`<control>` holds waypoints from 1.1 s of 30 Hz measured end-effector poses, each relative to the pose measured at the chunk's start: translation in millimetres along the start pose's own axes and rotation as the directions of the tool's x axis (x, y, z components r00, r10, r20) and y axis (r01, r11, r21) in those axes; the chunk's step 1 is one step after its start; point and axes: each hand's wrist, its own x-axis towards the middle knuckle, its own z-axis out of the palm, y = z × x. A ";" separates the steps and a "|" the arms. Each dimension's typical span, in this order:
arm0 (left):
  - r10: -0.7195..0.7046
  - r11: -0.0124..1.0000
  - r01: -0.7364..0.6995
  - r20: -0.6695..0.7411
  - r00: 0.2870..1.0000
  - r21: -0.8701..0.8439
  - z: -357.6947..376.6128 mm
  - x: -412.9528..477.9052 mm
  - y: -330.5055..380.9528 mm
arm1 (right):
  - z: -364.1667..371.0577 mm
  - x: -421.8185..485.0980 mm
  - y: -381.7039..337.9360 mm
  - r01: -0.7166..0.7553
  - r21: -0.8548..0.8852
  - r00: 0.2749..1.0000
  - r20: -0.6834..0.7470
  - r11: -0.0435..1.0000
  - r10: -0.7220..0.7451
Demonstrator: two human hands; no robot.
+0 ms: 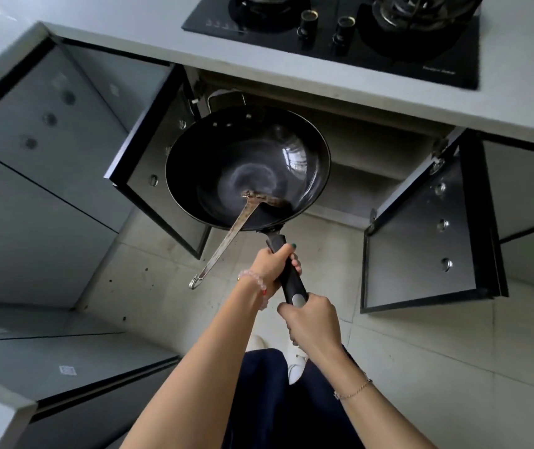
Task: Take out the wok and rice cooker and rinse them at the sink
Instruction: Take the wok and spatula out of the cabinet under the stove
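Observation:
A black wok point(246, 166) hangs in the air in front of the open cabinet under the hob. A worn metal spatula point(227, 241) lies in it, its handle sticking out over the rim toward me. My left hand point(275, 264) grips the wok's black handle near the bowl. My right hand point(311, 322) grips the end of the same handle. Behind the wok, inside the cabinet, a white object with a handle point(227, 97) shows partly; I cannot tell if it is the rice cooker.
Both cabinet doors stand open: the left door point(149, 176) and the right door point(421, 241). A black gas hob point(333, 37) sits in the grey countertop point(129, 43) above. More cabinet fronts run along the left. The tiled floor point(421, 351) lies below.

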 end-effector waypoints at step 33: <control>0.288 0.954 -0.299 0.275 0.917 -0.001 1.9 -54.8 172.5 | -4.5 -23.1 -159.1 0.355 0.130 0.931 -0.141 0.926 -0.337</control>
